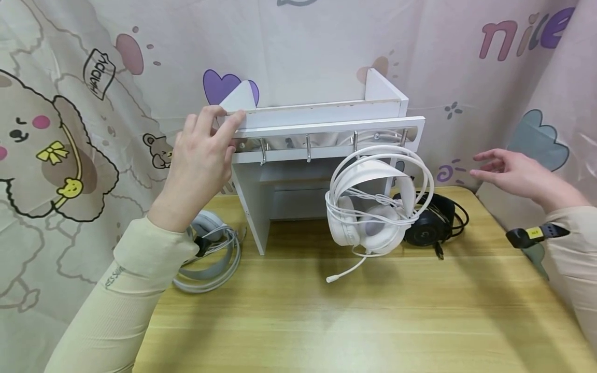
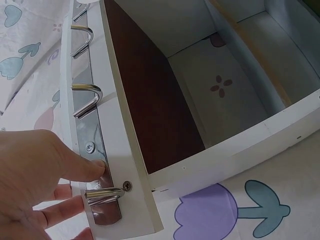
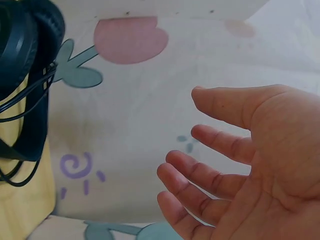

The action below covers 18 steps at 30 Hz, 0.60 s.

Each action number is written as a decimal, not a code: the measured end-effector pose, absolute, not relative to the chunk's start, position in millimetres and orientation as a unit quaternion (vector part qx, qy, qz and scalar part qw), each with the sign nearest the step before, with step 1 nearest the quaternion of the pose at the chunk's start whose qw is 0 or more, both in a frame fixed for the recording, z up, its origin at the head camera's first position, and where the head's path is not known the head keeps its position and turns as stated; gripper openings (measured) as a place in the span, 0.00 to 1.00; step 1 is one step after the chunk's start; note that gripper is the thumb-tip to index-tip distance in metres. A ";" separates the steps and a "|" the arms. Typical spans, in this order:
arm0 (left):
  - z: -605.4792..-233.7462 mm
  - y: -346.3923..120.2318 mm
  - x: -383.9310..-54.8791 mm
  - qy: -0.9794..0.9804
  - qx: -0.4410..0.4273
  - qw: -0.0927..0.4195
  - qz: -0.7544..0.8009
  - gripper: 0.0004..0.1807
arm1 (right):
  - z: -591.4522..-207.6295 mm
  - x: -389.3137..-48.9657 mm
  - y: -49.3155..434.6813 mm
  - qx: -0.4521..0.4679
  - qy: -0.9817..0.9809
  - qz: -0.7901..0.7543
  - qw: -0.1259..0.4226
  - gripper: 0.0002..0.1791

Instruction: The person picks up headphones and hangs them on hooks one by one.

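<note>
My left hand (image 1: 200, 153) grips the left end of a white board with a metal hook rail (image 1: 328, 126), along the front of a small white shelf unit (image 1: 252, 207). In the left wrist view the thumb lies on the metal plate (image 2: 90, 135) beside a hook (image 2: 102, 196), the other fingers partly hidden behind the board. A white headset (image 1: 342, 228) with a coiled cable and microphone hangs at the rail's right part. My right hand (image 1: 522, 173) is held in the air to the right, fingers loosely spread, holding nothing.
Black headphones (image 1: 422, 230) lie on the wooden table (image 1: 326, 321) behind the white headset, right of the shelf. A grey-white headset (image 1: 210, 280) with a bundled cable lies left of it. Patterned curtains (image 1: 308, 46) close off the back and both sides.
</note>
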State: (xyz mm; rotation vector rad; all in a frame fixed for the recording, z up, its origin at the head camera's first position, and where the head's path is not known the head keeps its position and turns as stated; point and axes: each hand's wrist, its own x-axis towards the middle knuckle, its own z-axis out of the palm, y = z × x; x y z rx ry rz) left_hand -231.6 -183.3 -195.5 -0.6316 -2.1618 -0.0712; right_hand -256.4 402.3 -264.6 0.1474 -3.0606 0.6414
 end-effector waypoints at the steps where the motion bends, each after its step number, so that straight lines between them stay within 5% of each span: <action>1: -195.6 -183.3 -231.5 -0.866 -0.253 0.430 -0.029 0.32 | -267.4 -258.8 404.4 0.046 -0.977 0.208 0.000 0.39; 18: -195.6 -182.4 -231.2 -0.871 -0.248 0.422 -0.029 0.33 | -313.1 -297.7 417.3 0.029 -0.966 0.249 -0.062 0.44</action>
